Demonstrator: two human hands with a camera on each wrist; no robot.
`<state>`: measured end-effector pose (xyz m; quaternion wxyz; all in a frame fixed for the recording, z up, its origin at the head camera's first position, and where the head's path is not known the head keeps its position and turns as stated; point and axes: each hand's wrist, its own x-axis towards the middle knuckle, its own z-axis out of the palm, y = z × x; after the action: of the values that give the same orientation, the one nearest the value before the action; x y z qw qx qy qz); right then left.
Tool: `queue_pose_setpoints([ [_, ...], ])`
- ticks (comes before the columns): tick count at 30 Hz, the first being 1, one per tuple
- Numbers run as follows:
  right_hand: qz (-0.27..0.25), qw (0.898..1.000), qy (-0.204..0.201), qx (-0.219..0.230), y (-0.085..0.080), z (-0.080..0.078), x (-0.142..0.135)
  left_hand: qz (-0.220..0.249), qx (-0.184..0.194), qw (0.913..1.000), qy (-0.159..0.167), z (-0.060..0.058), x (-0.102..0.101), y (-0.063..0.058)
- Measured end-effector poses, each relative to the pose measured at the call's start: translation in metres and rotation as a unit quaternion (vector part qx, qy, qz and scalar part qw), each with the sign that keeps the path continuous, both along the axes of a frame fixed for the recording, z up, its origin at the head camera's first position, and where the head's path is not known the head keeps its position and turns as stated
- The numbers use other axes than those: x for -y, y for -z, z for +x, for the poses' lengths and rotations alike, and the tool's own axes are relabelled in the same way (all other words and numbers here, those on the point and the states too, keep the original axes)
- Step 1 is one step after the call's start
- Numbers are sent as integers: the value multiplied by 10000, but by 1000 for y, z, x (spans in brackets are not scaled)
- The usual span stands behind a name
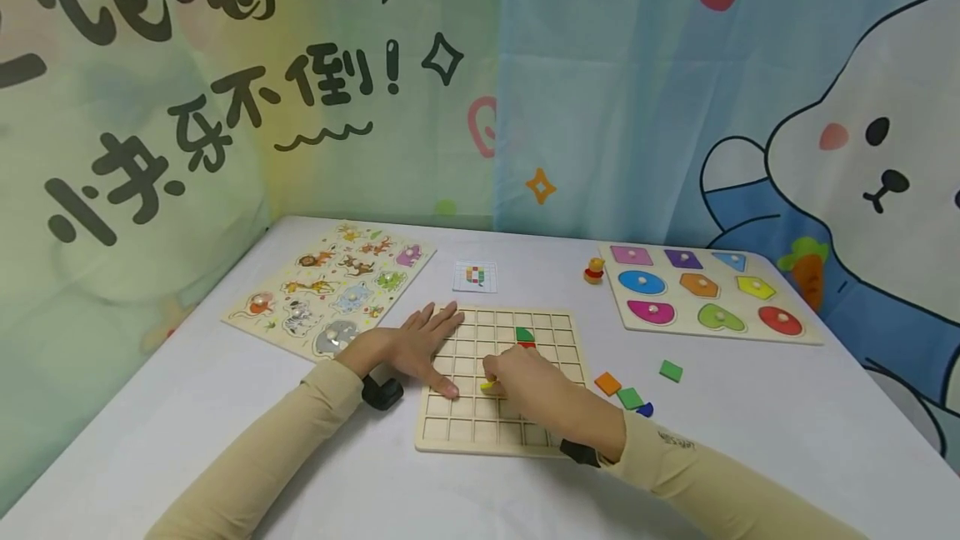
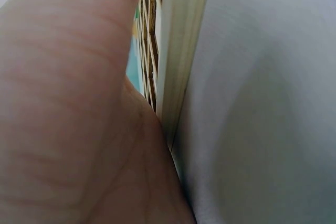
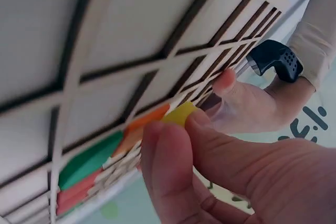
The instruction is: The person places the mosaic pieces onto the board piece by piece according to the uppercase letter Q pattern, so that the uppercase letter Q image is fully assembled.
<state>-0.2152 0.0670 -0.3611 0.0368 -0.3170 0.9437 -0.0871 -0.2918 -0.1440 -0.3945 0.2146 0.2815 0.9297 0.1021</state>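
Observation:
A wooden grid board (image 1: 472,433) lies flat on the table in front of me. My left hand (image 1: 420,348) rests along its left edge, fingers spread and straight, the thumb over the grid. Above the middle cells, my right hand (image 1: 536,382) pinches a small yellow tile (image 3: 181,113) between thumb and fingertips; most of the tile is covered by them. A green rounded tile (image 1: 524,334) and a red tile (image 1: 528,345) sit in the board's cells just beyond that hand. The right wrist view also shows an orange tile (image 3: 146,123) beside the green one.
Right of the board lie loose tiles: orange (image 1: 607,383), green (image 1: 630,398), blue (image 1: 646,410) and another green (image 1: 671,371). Behind it is a pattern card (image 1: 486,283). An animal puzzle (image 1: 330,307), a shape puzzle (image 1: 675,323) and a small toy figure (image 1: 594,271) stand farther back.

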Motion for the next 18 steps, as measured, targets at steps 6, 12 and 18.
queue_pose_setpoints([
  [6, -714, 9957, 253, 539, 5, -6, -4, -42, 8, 10000, -49, 0, -1, 1],
  [12, -1156, 9904, 357, 674, 7, -8, -8, 0, -12, 10000, -33, 0, 0, 1],
  [18, -1088, 9894, 559, 783, 6, -8, -6, -10, -18, 10000, -28, 0, -1, 1],
])
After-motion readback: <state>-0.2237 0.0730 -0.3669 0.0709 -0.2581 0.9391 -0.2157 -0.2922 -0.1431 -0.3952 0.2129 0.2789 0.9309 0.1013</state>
